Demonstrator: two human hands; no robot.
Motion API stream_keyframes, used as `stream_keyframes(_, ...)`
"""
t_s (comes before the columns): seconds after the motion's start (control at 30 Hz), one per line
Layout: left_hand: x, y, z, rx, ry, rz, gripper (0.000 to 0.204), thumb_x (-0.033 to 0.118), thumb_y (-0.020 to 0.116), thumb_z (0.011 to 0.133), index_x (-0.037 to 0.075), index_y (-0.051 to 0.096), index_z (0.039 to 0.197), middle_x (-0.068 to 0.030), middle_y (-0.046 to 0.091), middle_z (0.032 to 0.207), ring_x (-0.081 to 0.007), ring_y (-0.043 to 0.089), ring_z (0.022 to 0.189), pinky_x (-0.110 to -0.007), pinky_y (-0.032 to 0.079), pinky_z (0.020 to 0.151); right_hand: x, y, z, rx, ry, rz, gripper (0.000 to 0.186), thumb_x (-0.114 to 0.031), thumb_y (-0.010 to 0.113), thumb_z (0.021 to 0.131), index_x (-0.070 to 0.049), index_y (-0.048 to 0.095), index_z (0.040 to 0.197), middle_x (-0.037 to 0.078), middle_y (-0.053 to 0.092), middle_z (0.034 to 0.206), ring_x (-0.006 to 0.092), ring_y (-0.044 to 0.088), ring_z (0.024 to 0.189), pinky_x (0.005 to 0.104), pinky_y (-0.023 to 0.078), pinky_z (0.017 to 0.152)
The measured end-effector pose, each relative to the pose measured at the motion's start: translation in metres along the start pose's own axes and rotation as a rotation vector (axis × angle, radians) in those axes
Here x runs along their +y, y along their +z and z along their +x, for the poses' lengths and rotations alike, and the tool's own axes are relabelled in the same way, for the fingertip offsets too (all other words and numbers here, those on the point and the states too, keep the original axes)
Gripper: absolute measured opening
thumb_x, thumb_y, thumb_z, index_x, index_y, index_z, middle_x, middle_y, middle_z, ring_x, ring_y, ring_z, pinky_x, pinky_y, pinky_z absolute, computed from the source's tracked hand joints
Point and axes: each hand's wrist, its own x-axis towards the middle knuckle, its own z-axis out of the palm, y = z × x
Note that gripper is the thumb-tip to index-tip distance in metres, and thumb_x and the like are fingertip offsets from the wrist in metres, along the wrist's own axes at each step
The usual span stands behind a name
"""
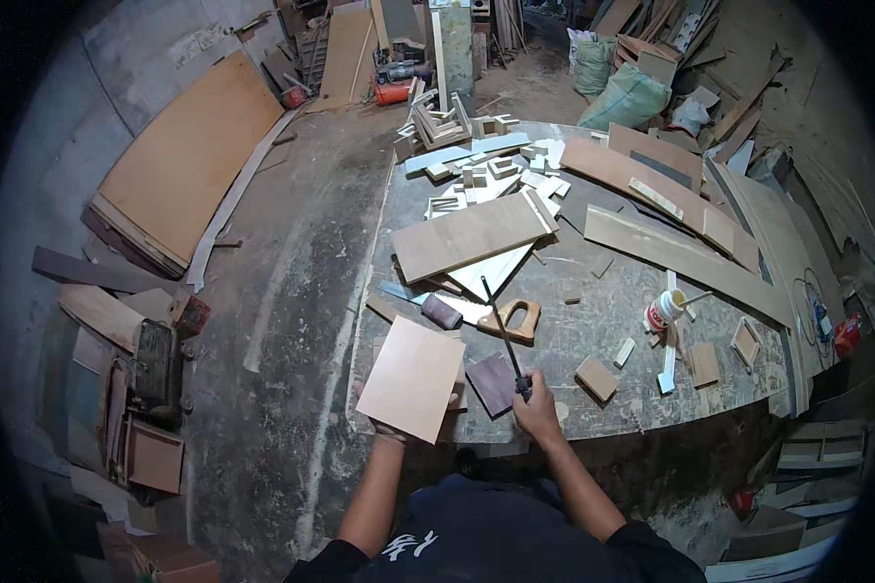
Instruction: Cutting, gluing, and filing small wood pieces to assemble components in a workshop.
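My left hand (389, 428) grips a light, flat wooden panel (413, 374) from beneath, its fingers partly hidden behind it. In my right hand (538, 406) is a long, thin black tool (505, 333) with a dark handle, pointing away from me and up; its exact kind is unclear. Under and beside this tool lie a dark purplish-brown square sheet (493, 385) and a handsaw (522, 322) with a wooden handle. A dark, rounded block (441, 311) rests by the saw blade, just beyond the panel.
The worktable (554, 374) carries a wide board (472, 239), small wood offcuts, long planks (681, 257) at right, and a white tub (664, 309) with a stick in it. A wooden block (596, 378) lies right of my right hand. Large sheets (194, 155) lean against the left wall.
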Motion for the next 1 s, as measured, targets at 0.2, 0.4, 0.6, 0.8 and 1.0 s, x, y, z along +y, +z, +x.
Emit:
stream_keyframes(0.2, -0.014, -0.006, -0.010, -0.040, -0.044, 0.074, 0.068, 0.030, 0.060, 0.075, 0.002, 0.041, 0.135, -0.0093, 0.061, 0.112, -0.0215, 0.061, 0.100, -0.034, 0.052, 0.081, 0.008, -0.001, -0.006, -0.012, -0.019, 0.019, 0.031, -0.011, 0.062, 0.077, -0.003, 0.049, 0.104, 0.019, 0.060, 0.084, 0.0338, 0.063, 0.081, 0.0399, 0.048, 0.072)
stream_keyframes(0.4, -0.022, -0.014, -0.021, -0.079, -0.087, 0.150, 0.068, 0.029, 0.060, 0.075, 0.002, 0.042, 0.135, -0.0088, 0.061, 0.112, -0.0211, 0.061, 0.100, -0.034, 0.052, 0.081, -0.001, -0.015, -0.015, -0.062, 0.025, 0.059, 0.032, -0.012, 0.063, 0.079, -0.001, 0.051, 0.106, 0.020, 0.060, 0.089, 0.0350, 0.063, 0.087, 0.0386, 0.048, 0.076)
stream_keyframes(0.6, -0.022, -0.023, -0.023, -0.140, -0.146, 0.233, 0.069, 0.029, 0.061, 0.075, 0.002, 0.042, 0.135, -0.0083, 0.061, 0.112, -0.0206, 0.061, 0.100, -0.034, 0.053, 0.081, -0.011, -0.022, -0.021, -0.088, -0.316, -0.015, 0.041, -0.006, 0.056, 0.082, -0.003, 0.054, 0.123, 0.023, 0.060, 0.101, 0.0382, 0.059, 0.095, 0.0400, 0.047, 0.084)
stream_keyframes(0.8, -0.041, -0.022, -0.018, -0.195, -0.225, 0.321, 0.069, 0.028, 0.061, 0.074, 0.002, 0.042, 0.135, -0.0079, 0.061, 0.112, -0.0201, 0.061, 0.100, -0.033, 0.053, 0.080, -0.043, -0.009, -0.025, -0.186, -0.360, -0.053, 0.054, -0.006, 0.053, 0.085, -0.006, 0.044, 0.138, 0.022, 0.056, 0.105, 0.0384, 0.056, 0.094, 0.0410, 0.047, 0.083)
stream_keyframes(1.0, -0.047, -0.022, -0.015, -0.238, -0.299, 0.408, 0.069, 0.027, 0.062, 0.074, 0.002, 0.042, 0.135, -0.0074, 0.061, 0.112, -0.0197, 0.061, 0.099, -0.033, 0.053, 0.080, -0.054, 0.007, -0.020, -0.154, -0.478, -0.060, 0.058, -0.001, 0.055, 0.081, -0.005, 0.045, 0.138, 0.018, 0.052, 0.096, 0.0347, 0.055, 0.085, 0.0391, 0.048, 0.077)
